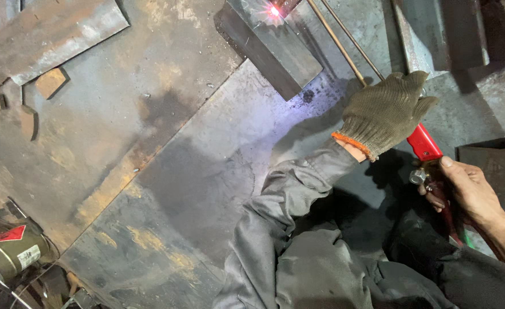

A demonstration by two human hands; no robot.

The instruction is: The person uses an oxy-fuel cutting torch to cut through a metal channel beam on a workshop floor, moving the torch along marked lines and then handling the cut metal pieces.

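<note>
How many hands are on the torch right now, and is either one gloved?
2. The gloved left hand grips the red-handled torch near its tubes; the bare right hand holds its lower end by the valves.

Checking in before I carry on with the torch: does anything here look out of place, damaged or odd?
One mismatch: the left hand wears a knit glove, while the right hand on the red-handled torch is bare, with sparks at the steel block. Loose offcuts lie at left.
</note>
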